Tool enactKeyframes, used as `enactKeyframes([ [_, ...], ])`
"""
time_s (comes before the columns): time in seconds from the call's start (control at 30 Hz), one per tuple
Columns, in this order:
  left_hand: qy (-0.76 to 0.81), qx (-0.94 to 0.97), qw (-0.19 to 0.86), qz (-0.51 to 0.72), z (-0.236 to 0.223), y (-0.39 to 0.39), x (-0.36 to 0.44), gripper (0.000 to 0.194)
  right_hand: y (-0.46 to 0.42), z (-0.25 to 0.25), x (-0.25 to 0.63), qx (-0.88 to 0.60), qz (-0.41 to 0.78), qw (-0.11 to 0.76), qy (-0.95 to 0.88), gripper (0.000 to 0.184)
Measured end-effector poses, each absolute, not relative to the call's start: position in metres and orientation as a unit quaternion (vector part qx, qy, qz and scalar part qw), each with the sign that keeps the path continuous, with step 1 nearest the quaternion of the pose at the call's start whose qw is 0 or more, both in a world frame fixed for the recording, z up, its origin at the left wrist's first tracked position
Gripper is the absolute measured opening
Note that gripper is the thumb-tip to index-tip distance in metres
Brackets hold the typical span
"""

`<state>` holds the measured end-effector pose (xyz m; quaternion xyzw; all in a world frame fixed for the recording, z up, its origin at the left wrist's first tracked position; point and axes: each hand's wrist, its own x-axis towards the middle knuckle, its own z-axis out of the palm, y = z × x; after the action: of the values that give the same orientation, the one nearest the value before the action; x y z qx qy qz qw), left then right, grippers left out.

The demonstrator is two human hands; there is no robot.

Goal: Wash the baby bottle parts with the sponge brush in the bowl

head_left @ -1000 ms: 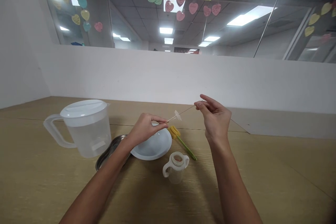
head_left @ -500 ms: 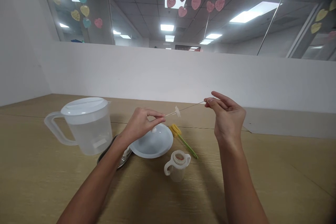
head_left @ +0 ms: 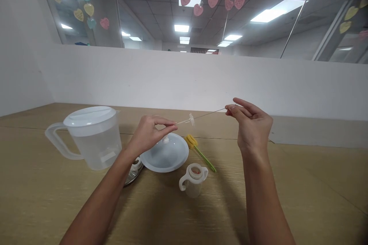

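Observation:
Between thumb and fingers, my left hand [head_left: 151,132] pinches a thin pale straw [head_left: 182,122] with a clear, flared soft piece [head_left: 191,119] near its upper end. My right hand [head_left: 250,122], raised at the right, pinches a thin wire [head_left: 209,113] that runs down to the clear piece; whether it goes inside the straw is too small to tell. A small white round piece [head_left: 166,140] shows just under my left fingers, over the pale bowl [head_left: 164,157]. In front of the bowl a translucent two-handled cup [head_left: 194,183] stands upright without a lid.
A lidded clear plastic jug [head_left: 96,141] holding water stands at the left. A yellow sponge brush [head_left: 192,143] with a green handle lies right of the bowl. My left forearm partly covers a metal dish [head_left: 132,176] with white parts. A white wall [head_left: 184,80] rises behind the table.
Both hands keep their pinches. My left hand has shifted slightly left and up, and my right hand slightly right, with a little more wire showing between them. The camera view has moved slightly.

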<state>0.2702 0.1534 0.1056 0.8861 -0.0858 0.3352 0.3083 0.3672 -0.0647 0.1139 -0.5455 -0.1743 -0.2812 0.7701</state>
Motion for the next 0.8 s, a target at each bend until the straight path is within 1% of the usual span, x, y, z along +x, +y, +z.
enactKeyframes([
  [0.4,-0.079,0.885,0.302,0.345,0.109,0.154,0.267,0.019,-0.074,0.113,0.372,-0.538,-0.295,0.773,-0.161,0.029],
  [0.57,-0.043,0.874,0.311,0.370,0.112,0.160,0.263,0.019,-0.083,0.114,0.376,-0.506,-0.317,0.791,-0.131,0.030],
  [0.8,-0.037,0.867,0.320,0.381,0.112,0.160,0.262,0.020,-0.090,0.114,0.377,-0.498,-0.308,0.801,-0.124,0.032],
])
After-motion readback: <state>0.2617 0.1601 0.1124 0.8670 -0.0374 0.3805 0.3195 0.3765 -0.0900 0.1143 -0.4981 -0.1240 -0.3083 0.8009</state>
